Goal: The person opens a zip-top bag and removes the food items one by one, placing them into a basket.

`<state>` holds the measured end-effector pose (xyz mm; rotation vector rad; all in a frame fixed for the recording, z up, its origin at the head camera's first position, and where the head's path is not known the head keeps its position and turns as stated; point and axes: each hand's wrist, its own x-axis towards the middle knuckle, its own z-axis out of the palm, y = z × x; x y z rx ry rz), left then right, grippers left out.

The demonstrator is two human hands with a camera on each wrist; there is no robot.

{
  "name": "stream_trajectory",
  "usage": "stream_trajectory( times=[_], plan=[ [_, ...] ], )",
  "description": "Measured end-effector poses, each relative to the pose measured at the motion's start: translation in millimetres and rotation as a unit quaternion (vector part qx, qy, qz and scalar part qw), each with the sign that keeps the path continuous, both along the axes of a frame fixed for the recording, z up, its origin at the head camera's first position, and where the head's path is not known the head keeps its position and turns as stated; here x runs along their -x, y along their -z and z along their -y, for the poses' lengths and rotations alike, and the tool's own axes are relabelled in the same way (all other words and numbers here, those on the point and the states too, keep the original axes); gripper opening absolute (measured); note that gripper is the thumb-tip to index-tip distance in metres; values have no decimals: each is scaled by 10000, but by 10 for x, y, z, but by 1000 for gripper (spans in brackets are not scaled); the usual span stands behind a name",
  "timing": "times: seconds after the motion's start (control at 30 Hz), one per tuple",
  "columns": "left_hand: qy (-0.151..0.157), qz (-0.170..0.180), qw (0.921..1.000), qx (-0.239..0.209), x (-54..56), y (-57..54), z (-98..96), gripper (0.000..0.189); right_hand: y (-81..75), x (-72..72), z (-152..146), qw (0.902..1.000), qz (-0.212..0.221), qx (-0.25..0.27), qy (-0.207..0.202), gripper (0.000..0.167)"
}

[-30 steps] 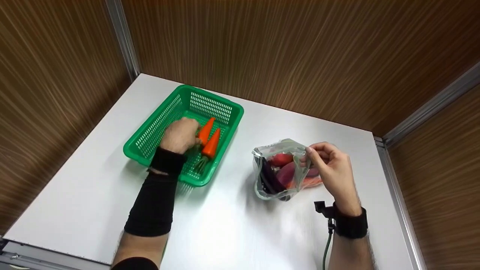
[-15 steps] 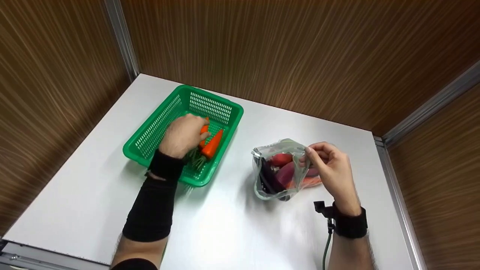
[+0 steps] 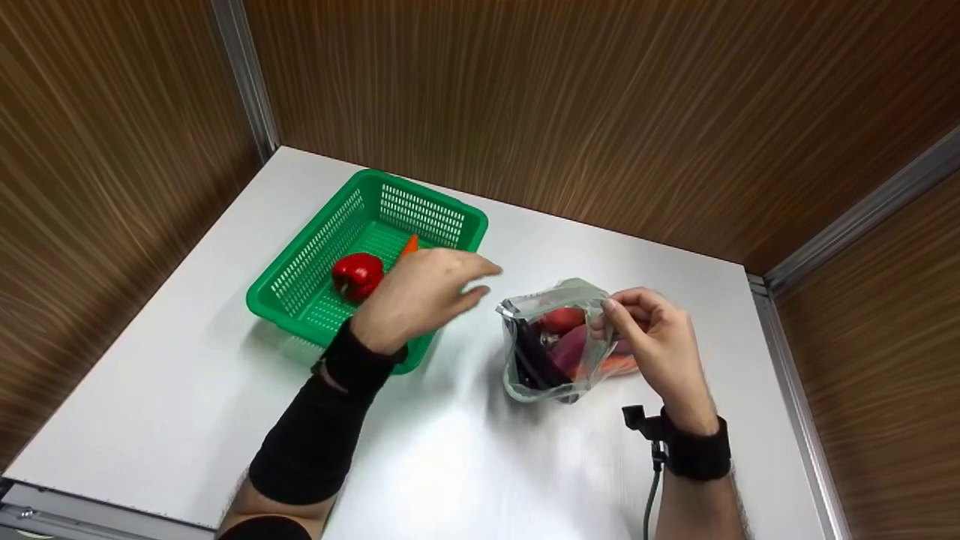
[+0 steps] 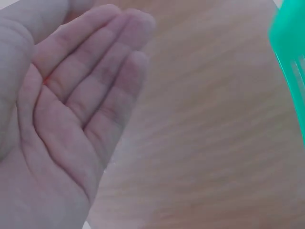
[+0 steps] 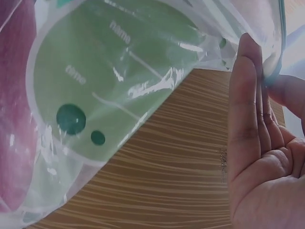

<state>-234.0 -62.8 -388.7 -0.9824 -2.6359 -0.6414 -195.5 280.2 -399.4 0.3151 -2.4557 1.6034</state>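
My left hand [image 3: 424, 292] hovers over the right rim of a green basket [image 3: 300, 247], fingers extended and the thumb apart. In the left wrist view its palm [image 4: 57, 124] faces the camera with nothing in it. Inside the basket lie a red bell pepper [image 3: 358, 276] and a carrot [image 3: 410, 244], whose lower part my hand hides. My right hand [image 3: 660, 337] pinches the upper right edge of a clear zip bag [image 3: 517, 386] between thumb and fingers. Through the bag's open mouth show a dark eggplant [image 3: 536, 352], a red vegetable [image 3: 562, 320] and a purple one [image 3: 571, 346].
A white table [image 3: 465, 465] carries the basket and the bag. Wood-grain panels [image 3: 525, 112] wall it in at the back and sides. From the right wrist strap hangs a green cable [image 3: 651, 495].
My left hand has come up from among the carrots and moved right towards the bag, uncovering the bell pepper. My right hand keeps its pinch, the bag shifting slightly left.
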Motion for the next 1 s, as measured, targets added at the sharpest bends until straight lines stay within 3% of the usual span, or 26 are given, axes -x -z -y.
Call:
stream_trajectory(
  times=[0.2, 0.3, 0.47, 0.63, 1.0],
  plan=[
    [858, 64, 9962, 91, -93, 59, -282, 26, 2, -25, 65, 9998, -76, 41, -167, 11],
    [1082, 92, 9938, 226, -104, 108, -387, 24, 9, -31, 89, 9997, -71, 28, -220, 10],
    [1214, -32, 9923, 241, -125, 148, -482, 23, 9, -41, 109, 9996, -33, -10, -277, 9],
    [1326, -81, 9911, 14, -176, 119, -492, 26, 3, -45, 116, 9996, -41, -26, -292, 9],
    [1514, 17, 9885, 68, -256, 71, -482, 28, 16, -55, 124, 9995, -45, 68, -294, 9]
  ],
)
